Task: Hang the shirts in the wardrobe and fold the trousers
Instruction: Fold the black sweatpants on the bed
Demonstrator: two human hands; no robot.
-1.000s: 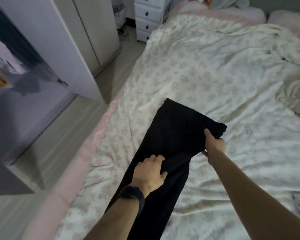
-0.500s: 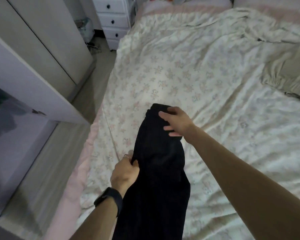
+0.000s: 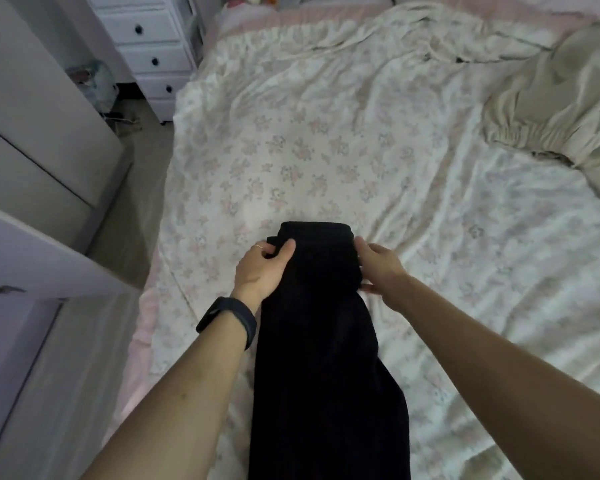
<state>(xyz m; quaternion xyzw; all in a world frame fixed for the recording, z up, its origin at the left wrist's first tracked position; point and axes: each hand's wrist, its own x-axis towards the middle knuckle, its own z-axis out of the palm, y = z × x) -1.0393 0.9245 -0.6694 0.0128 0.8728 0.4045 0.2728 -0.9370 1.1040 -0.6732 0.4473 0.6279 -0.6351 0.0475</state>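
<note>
Black trousers (image 3: 323, 334) lie lengthwise on the floral bedspread (image 3: 326, 150), folded into one narrow strip with the far end doubled over. My left hand (image 3: 262, 268) grips the strip's left edge near that far end, thumb on top of the cloth. My right hand (image 3: 378, 268) holds the right edge opposite, fingers against the fabric and thumb low by the sheet. The near end of the trousers runs out of the bottom of the view.
A beige garment (image 3: 561, 109) lies crumpled at the bed's right side. The wardrobe (image 3: 32, 133) stands at the left with its door (image 3: 32, 251) swung open over the floor strip. A white chest of drawers (image 3: 146, 46) stands at the far left corner.
The wide upper part of the trousers has been folded in to a narrow strip. My left hand moved up to the far end. My right hand shifted from the top to the right edge.
</note>
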